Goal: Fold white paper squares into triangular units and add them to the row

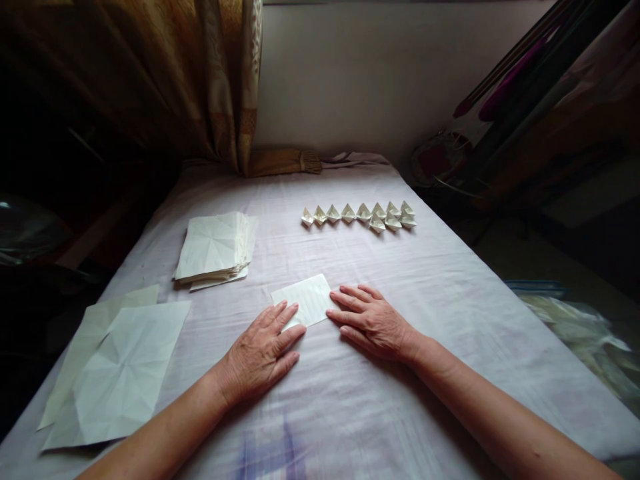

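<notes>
A small rectangle of folded white paper [305, 299] lies flat on the cloth-covered table, tilted a little. My left hand [263, 343] rests on its near left corner with the fingers stretched out. On the other side, my right hand [371, 320] lies flat, fingers spread, its fingertips at the paper's right edge. Further back stand several small folded paper boats [347, 213] in a row, with a second short row before them at the right end.
A stack of creased paper sheets [210, 247] sits left of the middle. Larger creased sheets [125, 367] overlap near the left edge. A gold curtain [230, 87] hangs onto the table's far end. Beyond the right edge lies a clear plastic bag [590, 333].
</notes>
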A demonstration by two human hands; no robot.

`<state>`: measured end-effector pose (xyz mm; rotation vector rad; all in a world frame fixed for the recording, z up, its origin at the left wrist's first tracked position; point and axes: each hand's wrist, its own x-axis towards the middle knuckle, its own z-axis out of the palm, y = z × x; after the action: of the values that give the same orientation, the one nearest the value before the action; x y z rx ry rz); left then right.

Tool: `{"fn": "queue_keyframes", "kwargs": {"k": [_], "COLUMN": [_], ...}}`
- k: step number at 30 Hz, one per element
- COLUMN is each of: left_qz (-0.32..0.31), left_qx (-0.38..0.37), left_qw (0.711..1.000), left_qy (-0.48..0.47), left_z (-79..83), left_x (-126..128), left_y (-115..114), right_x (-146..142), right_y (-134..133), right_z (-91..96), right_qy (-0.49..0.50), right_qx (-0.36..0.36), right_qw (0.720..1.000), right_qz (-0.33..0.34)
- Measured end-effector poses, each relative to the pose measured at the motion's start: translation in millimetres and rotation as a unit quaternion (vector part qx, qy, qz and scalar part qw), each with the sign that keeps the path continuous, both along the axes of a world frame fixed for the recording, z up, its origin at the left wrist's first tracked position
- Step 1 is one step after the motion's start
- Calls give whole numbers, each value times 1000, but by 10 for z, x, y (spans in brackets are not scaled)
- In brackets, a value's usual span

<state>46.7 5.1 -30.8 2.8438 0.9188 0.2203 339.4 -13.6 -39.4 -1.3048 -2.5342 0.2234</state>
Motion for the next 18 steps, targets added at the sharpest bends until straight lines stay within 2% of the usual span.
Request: {"fn": "queue_keyframes", "kwargs": {"k": [18], "left_qz": [-18], "left_qx": [-9], "left_qw": [1000], "left_qy": [1], "left_z": [77], "left_x": [-295], "left_y": [-63], "right_x": [0], "right_y": [3], "right_z": [-13], "right_qy": [-1], "right_qx": [18], "right_qw": [1000], "right_qz": [4]}}
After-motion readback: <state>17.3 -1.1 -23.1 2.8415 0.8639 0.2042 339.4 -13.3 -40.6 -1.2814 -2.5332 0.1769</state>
